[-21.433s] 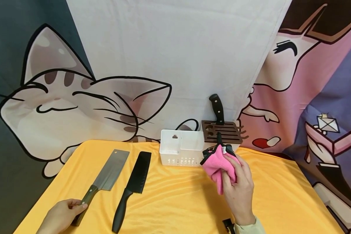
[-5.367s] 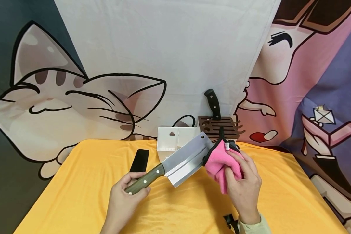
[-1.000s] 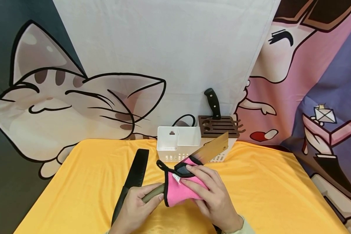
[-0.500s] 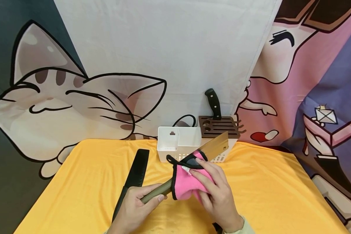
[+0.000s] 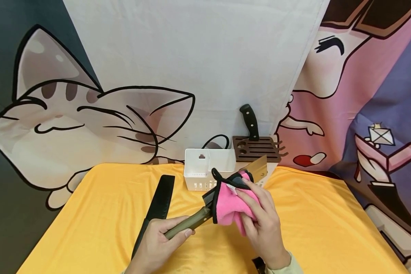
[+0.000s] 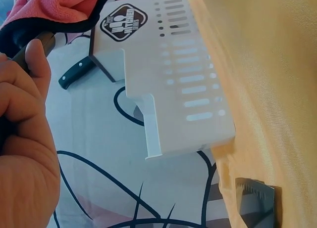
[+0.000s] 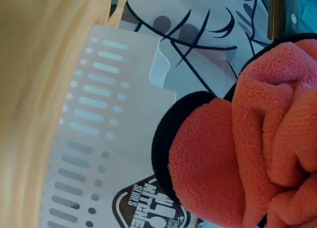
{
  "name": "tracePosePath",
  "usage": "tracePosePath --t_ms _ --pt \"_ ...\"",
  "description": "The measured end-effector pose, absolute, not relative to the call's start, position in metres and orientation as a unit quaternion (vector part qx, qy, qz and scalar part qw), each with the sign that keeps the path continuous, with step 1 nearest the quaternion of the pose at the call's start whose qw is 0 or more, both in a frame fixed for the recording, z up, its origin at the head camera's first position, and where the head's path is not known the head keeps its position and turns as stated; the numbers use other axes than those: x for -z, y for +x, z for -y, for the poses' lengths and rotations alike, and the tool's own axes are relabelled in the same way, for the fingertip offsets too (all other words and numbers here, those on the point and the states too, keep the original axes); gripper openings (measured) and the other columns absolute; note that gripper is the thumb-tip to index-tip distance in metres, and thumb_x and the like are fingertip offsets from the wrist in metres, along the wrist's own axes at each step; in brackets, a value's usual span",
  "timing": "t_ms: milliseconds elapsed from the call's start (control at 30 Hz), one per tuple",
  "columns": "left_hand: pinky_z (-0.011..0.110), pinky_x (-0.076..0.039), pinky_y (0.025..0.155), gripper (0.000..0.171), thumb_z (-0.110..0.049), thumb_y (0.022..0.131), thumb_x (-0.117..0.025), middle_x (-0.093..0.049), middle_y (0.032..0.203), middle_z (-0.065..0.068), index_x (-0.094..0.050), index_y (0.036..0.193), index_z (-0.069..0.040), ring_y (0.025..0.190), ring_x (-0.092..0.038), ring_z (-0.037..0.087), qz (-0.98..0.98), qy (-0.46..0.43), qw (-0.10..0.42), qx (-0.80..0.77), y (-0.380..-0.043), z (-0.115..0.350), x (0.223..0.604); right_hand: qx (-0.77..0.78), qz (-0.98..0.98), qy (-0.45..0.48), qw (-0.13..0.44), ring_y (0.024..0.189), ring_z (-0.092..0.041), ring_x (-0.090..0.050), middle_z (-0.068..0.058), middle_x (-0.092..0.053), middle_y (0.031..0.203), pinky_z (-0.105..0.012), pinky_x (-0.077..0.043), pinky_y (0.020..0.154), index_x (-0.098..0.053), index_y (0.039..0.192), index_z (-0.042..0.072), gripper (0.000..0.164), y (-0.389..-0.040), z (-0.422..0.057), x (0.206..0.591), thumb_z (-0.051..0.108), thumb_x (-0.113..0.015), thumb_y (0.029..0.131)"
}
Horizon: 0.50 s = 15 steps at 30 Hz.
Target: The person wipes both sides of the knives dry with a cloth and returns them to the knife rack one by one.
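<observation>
My left hand (image 5: pixel 161 238) grips the green-brown handle of a cleaver (image 5: pixel 193 221), held up over the table with its blade slanting toward the far right. A pink cloth with black edging and a hanging loop (image 5: pixel 231 205) is folded over the blade, hiding most of it; the tip corner with its hole pokes out beyond. My right hand (image 5: pixel 265 224) pinches the cloth against the blade. In the right wrist view, the fluffy cloth (image 7: pixel 208 163) fills the right side. Beside my left hand, a black kitchen knife (image 5: pixel 160 198) lies on the table, its handle partly hidden.
A white slotted caddy (image 5: pixel 198 180) stands at the back, joined to a knife block with a brown slotted top (image 5: pixel 258 152). One black-handled knife (image 5: pixel 250 120) sits in it. Yellow cloth (image 5: pixel 116 213) covers the table; a printed curtain (image 5: pixel 205 57) hangs close behind.
The cleaver, on the table at first, was lifted by the left hand. Over the last second, the right hand slid the cloth from near the handle toward the blade's tip, uncovering the blade's heel.
</observation>
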<state>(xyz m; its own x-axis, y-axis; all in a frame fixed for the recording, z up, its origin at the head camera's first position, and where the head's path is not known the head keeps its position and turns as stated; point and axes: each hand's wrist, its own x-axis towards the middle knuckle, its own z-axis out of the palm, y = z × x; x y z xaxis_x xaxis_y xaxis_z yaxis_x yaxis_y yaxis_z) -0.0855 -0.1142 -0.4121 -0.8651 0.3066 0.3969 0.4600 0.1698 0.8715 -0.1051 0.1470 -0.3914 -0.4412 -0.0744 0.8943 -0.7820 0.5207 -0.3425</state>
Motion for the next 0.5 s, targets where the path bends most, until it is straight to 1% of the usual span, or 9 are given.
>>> tracePosePath --t_ms 33,200,267,333,400,500 --pt "0.024 -0.055 0.069 0.021 -0.008 0.091 -0.074 -0.075 0.087 -0.007 -0.077 0.111 -0.011 0.079 -0.065 0.007 0.761 -0.255 0.068 0.593 -0.086 0.114 0.413 -0.401 0.749 0.282 0.445 0.116 -0.033 -0.053 -0.023 -0.061 0.129 -0.027 -0.037 0.108 -0.073 0.115 0.001 0.027 -0.105 -0.148 0.391 0.004 -0.059 0.092" --pt "0.023 -0.054 0.066 0.021 -0.004 0.09 -0.073 -0.075 0.086 -0.005 -0.077 0.11 -0.009 0.076 -0.064 0.005 0.755 -0.272 0.083 0.591 -0.088 0.115 0.415 -0.413 0.752 0.259 0.443 0.115 -0.033 -0.053 -0.023 -0.06 0.131 -0.025 -0.039 0.106 -0.073 0.116 0.0 0.025 -0.106 -0.152 0.391 0.005 -0.061 0.093" --pt "0.023 -0.054 0.064 0.021 -0.003 0.09 -0.073 -0.075 0.086 -0.004 -0.077 0.11 -0.009 0.075 -0.063 0.005 0.751 -0.276 0.084 0.593 -0.088 0.115 0.416 -0.414 0.757 0.242 0.443 0.113 -0.033 -0.053 -0.023 -0.06 0.131 -0.023 -0.039 0.104 -0.072 0.116 0.0 0.027 -0.106 -0.155 0.392 0.002 -0.062 0.091" --pt "0.023 -0.054 0.064 0.021 -0.002 0.09 -0.073 -0.075 0.086 -0.003 -0.077 0.11 -0.007 0.075 -0.063 0.005 0.749 -0.281 0.086 0.594 -0.089 0.115 0.416 -0.415 0.759 0.224 0.448 0.113 -0.033 -0.054 -0.024 -0.06 0.131 -0.022 -0.04 0.103 -0.072 0.115 -0.002 0.031 -0.107 -0.158 0.393 -0.004 -0.062 0.086" --pt "0.023 -0.055 0.065 0.021 -0.001 0.09 -0.072 -0.075 0.086 -0.003 -0.077 0.11 -0.007 0.076 -0.064 0.005 0.747 -0.285 0.086 0.595 -0.089 0.115 0.416 -0.415 0.76 0.205 0.456 0.116 -0.032 -0.054 -0.024 -0.06 0.131 -0.021 -0.041 0.103 -0.072 0.114 -0.003 0.035 -0.109 -0.161 0.393 -0.008 -0.062 0.081" --pt "0.024 -0.055 0.066 0.022 -0.001 0.09 -0.072 -0.075 0.087 -0.001 -0.076 0.11 -0.006 0.077 -0.064 0.006 0.747 -0.287 0.085 0.594 -0.089 0.116 0.417 -0.417 0.76 0.183 0.464 0.121 -0.03 -0.056 -0.025 -0.06 0.132 -0.022 -0.041 0.105 -0.072 0.115 -0.003 0.037 -0.112 -0.166 0.395 -0.011 -0.063 0.08"
